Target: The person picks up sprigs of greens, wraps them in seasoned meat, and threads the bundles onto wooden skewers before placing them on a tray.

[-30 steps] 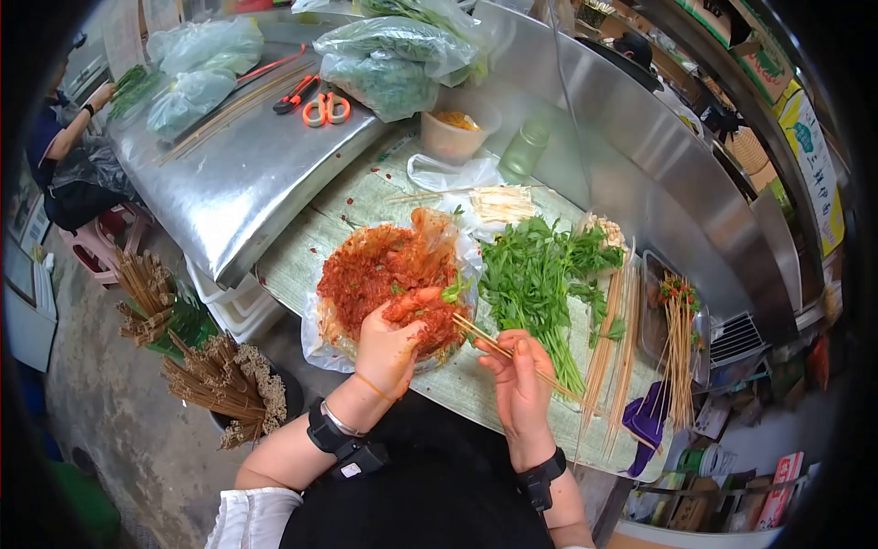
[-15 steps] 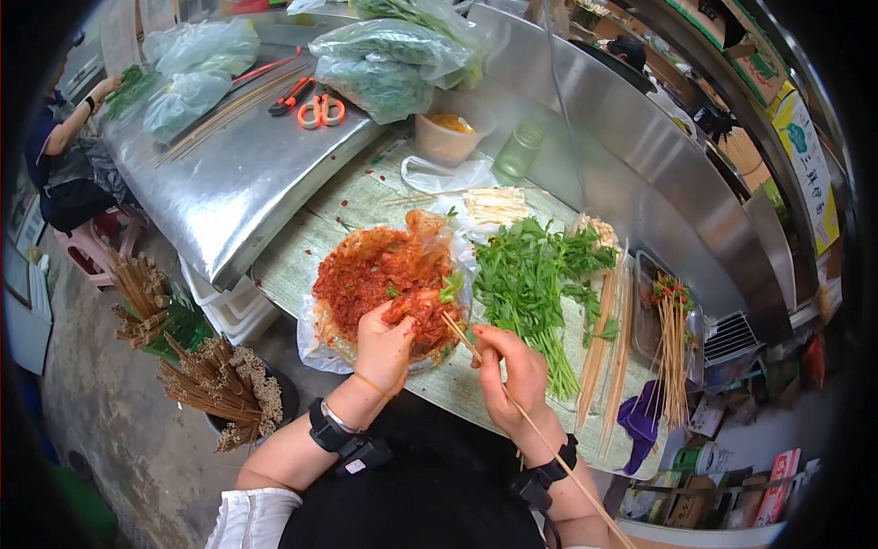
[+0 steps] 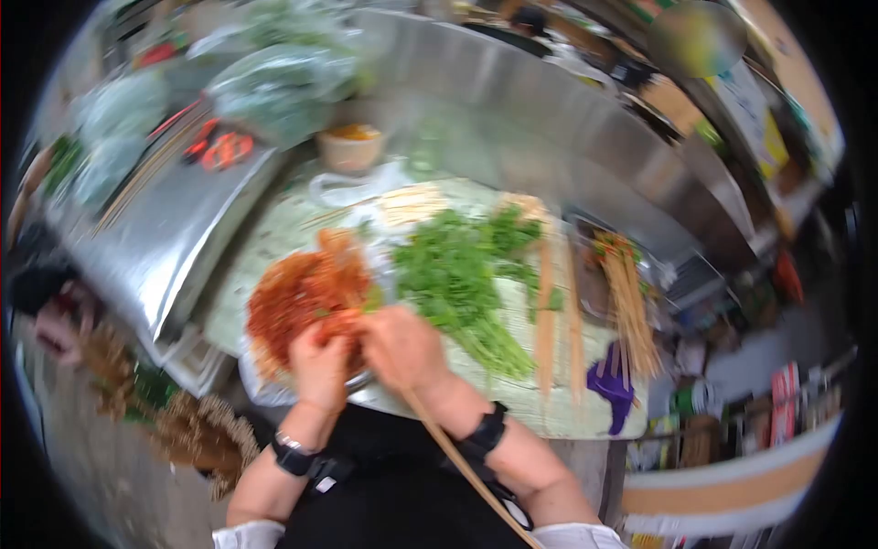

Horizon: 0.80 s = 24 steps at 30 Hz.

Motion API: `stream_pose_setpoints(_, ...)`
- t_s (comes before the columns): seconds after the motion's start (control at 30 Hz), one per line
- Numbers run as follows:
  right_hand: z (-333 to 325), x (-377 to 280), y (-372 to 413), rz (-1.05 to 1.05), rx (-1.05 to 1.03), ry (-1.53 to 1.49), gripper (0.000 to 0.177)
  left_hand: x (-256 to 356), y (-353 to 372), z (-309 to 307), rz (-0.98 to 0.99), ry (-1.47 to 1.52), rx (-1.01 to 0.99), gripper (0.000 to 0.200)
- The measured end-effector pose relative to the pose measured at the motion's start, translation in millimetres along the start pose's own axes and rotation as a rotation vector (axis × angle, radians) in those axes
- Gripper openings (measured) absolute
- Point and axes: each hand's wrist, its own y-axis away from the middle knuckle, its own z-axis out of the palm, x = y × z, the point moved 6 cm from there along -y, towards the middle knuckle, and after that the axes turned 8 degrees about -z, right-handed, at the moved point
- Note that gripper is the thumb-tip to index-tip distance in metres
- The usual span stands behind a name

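Over a bowl of red chili-coated leaves [image 3: 293, 293], lined with clear plastic, my two hands work close together. My left hand [image 3: 320, 373] is closed around a red sauced bundle [image 3: 340, 325] with a bit of green showing at its top. Beside it, my right hand [image 3: 404, 346] grips a long bamboo skewer [image 3: 457, 457], which slants down past my forearm toward the bottom of the view. The skewer's tip is hidden at the bundle, behind my fingers. Motion blurs the fingers of both hands.
Leafy green stalks [image 3: 466, 284] lie right of the bowl, with pale enoki-like strips [image 3: 412, 203] behind. Loose skewers [image 3: 546, 311] and a tray of filled skewers [image 3: 626, 284] are farther right, near a purple cloth [image 3: 611, 389]. Orange-handled scissors [image 3: 227, 151] rest on the steel counter [image 3: 155, 247].
My view has swung, shifting the scene left. My right hand has moved in against my left, and the skewer's tip, visible before, is now hidden at the bundle.
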Motion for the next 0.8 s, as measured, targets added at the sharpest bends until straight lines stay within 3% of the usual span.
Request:
stream_pose_setpoints(0.07,-24.0,-10.3,-5.0,0.023,0.051,-0.085,0.026,11.4,-2.4,2.6,0.052,0.093,0.019,0.019)
stream_pose_setpoints(0.1,-40.6,-15.8,-0.1,0.038,0.089,-0.191,0.019,15.1,-7.3,1.0,0.047,0.190,-0.009,0.020)
stream_pose_setpoints(0.17,-65.3,-13.6,17.7,0.148,-0.034,-0.478,0.012,17.3,-17.7,-17.9,0.072,0.229,0.022,0.027)
stream_pose_setpoints(0.27,-94.7,22.8,66.5,0.711,0.149,-0.905,0.017,30.6,-20.0,-19.2,0.185,0.211,-0.013,0.032)
stream_pose_setpoints(0.37,-150.9,69.2,116.9,0.771,0.541,-0.759,0.022,38.3,-14.2,-5.0,0.195,0.094,-0.060,0.035)
stream_pose_setpoints(0.43,-201.8,103.9,142.0,0.709,0.845,-0.691,0.026,40.4,-10.4,-4.1,0.317,-0.067,-0.045,0.035)
stream_pose_setpoints(0.57,-274.7,197.9,183.2,0.724,1.061,-0.615,0.039,41.1,-8.1,-2.5,0.385,-0.175,-0.042,0.033)
stream_pose_setpoints(0.63,-291.5,244.0,214.3,0.806,1.273,-0.642,0.041,36.2,-10.9,-5.5,0.390,-0.147,-0.045,0.031)
stream_pose_setpoints(0.8,-289.1,292.5,250.7,0.962,1.481,-0.695,0.032,31.7,-13.8,-7.9,0.322,-0.134,-0.026,0.029)
